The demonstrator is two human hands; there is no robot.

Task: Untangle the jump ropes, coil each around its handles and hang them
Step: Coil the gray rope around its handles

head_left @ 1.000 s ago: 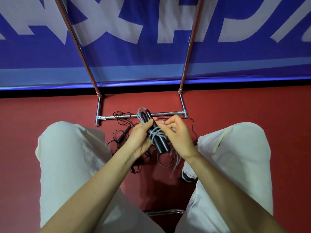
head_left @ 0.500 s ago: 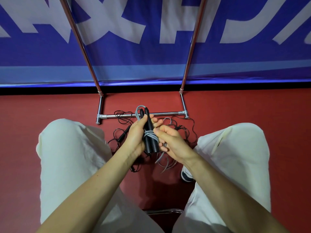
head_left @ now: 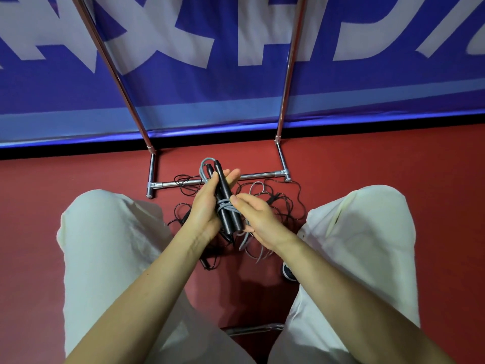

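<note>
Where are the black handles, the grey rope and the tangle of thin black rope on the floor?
black handles (head_left: pixel 227 214), head view, on the lower shafts.
grey rope (head_left: pixel 225 204), head view, on its wraps around the handles.
thin black rope (head_left: pixel 284 206), head view, on floor loops.

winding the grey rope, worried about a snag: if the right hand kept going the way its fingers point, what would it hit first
Probably the grey rope wound round the black handles, which the right hand points at and the left hand holds; depth unclear.

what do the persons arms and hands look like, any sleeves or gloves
Both forearms are bare up to the frame edge, with no sleeves in view. The left hand and right hand wear no gloves, rings, watch or bands. Nails look short and unpainted.
</note>
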